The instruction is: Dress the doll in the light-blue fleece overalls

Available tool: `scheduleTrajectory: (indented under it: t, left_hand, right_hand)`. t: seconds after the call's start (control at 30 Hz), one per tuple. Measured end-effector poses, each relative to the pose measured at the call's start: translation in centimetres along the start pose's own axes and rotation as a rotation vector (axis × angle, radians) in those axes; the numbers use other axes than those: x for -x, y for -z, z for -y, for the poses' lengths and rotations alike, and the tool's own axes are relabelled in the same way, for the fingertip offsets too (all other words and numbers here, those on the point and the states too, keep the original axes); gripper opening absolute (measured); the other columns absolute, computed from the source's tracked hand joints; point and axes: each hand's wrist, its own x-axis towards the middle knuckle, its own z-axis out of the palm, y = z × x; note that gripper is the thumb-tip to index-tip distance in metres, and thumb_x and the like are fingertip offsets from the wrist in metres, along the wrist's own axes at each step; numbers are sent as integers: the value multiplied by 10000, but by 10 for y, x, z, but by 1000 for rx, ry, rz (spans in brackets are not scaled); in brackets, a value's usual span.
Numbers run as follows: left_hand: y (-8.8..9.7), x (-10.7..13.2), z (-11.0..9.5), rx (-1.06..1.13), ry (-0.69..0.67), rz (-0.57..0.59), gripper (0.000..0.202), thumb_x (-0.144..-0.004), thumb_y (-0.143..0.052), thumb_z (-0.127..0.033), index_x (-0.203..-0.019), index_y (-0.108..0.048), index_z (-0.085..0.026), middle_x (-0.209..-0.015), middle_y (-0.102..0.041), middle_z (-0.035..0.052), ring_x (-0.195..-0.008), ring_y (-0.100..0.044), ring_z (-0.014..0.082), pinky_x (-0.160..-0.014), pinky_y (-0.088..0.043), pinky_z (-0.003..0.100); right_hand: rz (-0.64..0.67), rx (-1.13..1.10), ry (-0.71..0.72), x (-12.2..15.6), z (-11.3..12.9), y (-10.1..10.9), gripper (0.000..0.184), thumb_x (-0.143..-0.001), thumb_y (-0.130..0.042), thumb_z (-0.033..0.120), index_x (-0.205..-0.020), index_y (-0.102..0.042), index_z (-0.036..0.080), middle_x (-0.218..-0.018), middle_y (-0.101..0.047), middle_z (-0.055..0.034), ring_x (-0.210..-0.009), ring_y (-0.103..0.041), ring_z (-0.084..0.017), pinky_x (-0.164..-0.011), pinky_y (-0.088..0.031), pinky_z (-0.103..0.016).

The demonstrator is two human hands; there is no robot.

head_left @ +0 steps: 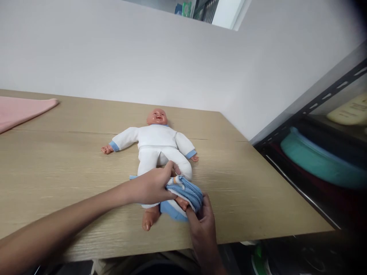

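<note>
A baby doll (157, 136) lies on its back on a wooden table, arms spread, in a white top and white trousers with blue cuffs at the wrists. Bunched round one of its feet, at the right, is a blue and white cloth garment (187, 191). My left hand (156, 184) pinches the garment's upper left edge beside the doll's lower leg. From the right, my right hand (202, 225) grips the gathered cloth, its thumb close to the doll's toes. The other foot (150, 218) sticks out bare below my left wrist.
The wooden table (246, 191) meets a white wall (114, 57) behind the doll. A pink cloth (24, 110) lies at the far left. Right of the table stands a dark metal shelf (309, 103) with a teal basin (318, 160) and a cream-coloured bottle (349, 110).
</note>
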Motion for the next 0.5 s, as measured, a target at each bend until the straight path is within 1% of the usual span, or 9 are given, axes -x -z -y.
scheduleTrajectory:
  t: [0.07,0.13,0.27,0.37,0.5]
  left_hand:
    - [1,0,2,16,-14,-4,424,-956,-692,-361,-1300,-487,-224,-1275,-772,125,-1114,-761,307,-935,-563,411]
    - [3,-1,3,16,-43,-10,428,-953,-695,-350,-1310,-496,-221,-1273,-765,122,-1106,-755,302,-942,-564,417]
    - [8,-1,6,2,-90,16,414,-983,-691,-339,-1335,-508,-223,-1202,-773,99,-1065,-756,294,-923,-562,411]
    - [11,-2,8,-74,-104,11,360,-1022,-646,-322,-1347,-531,-217,-1152,-770,89,-1040,-761,296,-889,-542,399]
    - [10,-4,16,-183,-112,-40,283,-1008,-672,-309,-1271,-616,-223,-1108,-779,103,-1032,-764,325,-855,-534,410]
  right_hand:
    - [14,-43,0,-1,5,-3,522,-946,-867,420,-1372,-621,243,-1346,-834,-135,-1235,-815,-338,-1095,-673,-452]
    - [21,-74,-14,-1,12,-6,534,-971,-857,433,-1402,-602,250,-1388,-819,-138,-1268,-805,-331,-1129,-657,-455]
    - [-18,-102,-21,-3,16,-7,599,-962,-878,434,-1449,-586,243,-1434,-800,-155,-1323,-783,-337,-1159,-641,-477]
    - [5,-85,0,-10,10,-1,620,-927,-900,408,-1444,-608,231,-1382,-822,-152,-1252,-808,-332,-1100,-664,-469]
    - [44,-35,29,-25,5,9,530,-842,-926,407,-1289,-709,223,-1233,-865,-123,-1130,-833,-330,-999,-688,-431]
